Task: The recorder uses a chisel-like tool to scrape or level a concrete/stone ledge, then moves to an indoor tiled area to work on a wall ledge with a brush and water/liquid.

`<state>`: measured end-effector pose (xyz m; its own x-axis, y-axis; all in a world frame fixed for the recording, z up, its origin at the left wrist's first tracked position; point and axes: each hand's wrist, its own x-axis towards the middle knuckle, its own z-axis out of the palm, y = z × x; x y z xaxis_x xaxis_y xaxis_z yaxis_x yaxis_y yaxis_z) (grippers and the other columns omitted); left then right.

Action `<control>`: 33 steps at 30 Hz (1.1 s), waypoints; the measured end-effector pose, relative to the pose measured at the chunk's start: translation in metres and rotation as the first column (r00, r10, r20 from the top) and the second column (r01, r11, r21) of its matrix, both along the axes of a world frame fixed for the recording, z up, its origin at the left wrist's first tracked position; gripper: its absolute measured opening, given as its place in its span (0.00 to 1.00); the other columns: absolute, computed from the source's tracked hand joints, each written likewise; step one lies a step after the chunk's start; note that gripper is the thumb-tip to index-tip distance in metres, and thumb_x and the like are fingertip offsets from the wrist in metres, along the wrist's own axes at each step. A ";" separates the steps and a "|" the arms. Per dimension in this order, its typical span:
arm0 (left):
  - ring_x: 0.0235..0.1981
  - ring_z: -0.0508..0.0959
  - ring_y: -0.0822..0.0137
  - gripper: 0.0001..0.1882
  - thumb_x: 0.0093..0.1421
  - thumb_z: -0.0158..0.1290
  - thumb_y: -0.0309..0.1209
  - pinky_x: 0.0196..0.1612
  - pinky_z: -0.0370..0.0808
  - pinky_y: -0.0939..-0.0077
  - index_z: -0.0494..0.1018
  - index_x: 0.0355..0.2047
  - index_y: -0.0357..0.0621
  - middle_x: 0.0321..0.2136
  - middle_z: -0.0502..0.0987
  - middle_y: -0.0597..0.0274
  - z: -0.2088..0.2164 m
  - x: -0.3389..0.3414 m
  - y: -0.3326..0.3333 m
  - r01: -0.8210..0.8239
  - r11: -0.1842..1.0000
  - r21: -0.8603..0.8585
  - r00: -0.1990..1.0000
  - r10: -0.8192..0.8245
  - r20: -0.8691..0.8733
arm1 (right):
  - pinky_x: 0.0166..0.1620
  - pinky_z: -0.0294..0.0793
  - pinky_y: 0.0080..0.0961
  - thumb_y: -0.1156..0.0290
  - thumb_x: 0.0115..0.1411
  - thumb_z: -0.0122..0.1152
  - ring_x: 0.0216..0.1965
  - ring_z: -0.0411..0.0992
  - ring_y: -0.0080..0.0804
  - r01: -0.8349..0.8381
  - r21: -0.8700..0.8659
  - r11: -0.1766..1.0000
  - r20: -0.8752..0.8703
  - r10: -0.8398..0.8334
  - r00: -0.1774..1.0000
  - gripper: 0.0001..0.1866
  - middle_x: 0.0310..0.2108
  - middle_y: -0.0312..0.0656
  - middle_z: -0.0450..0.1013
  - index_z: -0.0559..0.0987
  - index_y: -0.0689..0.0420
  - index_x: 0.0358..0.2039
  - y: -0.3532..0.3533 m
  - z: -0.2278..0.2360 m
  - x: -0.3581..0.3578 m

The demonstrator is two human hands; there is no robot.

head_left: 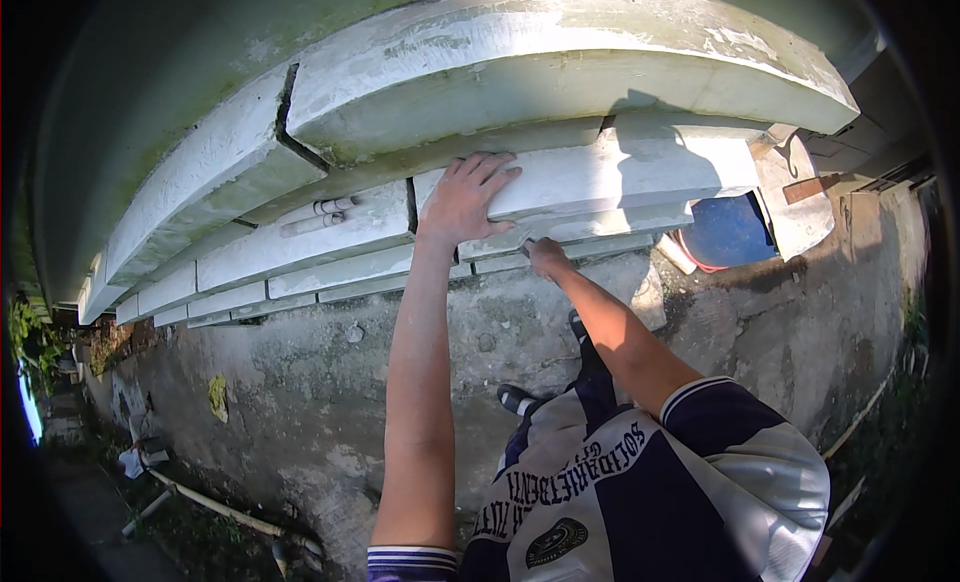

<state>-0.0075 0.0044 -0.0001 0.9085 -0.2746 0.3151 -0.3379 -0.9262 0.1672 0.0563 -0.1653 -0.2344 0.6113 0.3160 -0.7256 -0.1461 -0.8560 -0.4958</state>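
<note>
My left hand (465, 197) lies spread, palm down, on top of a long whitish concrete block (585, 174). Just below and to its right, my right hand (545, 257) is closed at the block's front side. A small dark grey end (528, 246) pokes out of that fist; the rest is hidden, and I cannot make out what it is. To the left of a dark gap, two short pale round sticks (322, 218) rest on the neighbouring block (240, 262).
Higher and farther back runs a larger pale ledge (560, 82). A blue round container (735, 232) and a pale sheet (795, 207) stand at the right end. Worn concrete ground (330, 382) lies below, with a yellow scrap (218, 397) and a pipe (220, 507) at left.
</note>
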 end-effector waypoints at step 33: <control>0.56 0.67 0.58 0.42 0.35 0.68 0.46 0.56 0.66 0.56 0.68 0.54 0.55 0.57 0.67 0.66 0.001 0.012 -0.007 0.048 0.999 0.004 0.997 -0.048 0.057 | 0.48 0.76 0.39 0.54 0.63 0.47 0.50 0.74 0.42 -0.027 -0.170 0.985 0.291 0.076 0.954 0.22 0.46 0.49 0.76 0.79 0.58 0.44 0.015 0.023 -0.009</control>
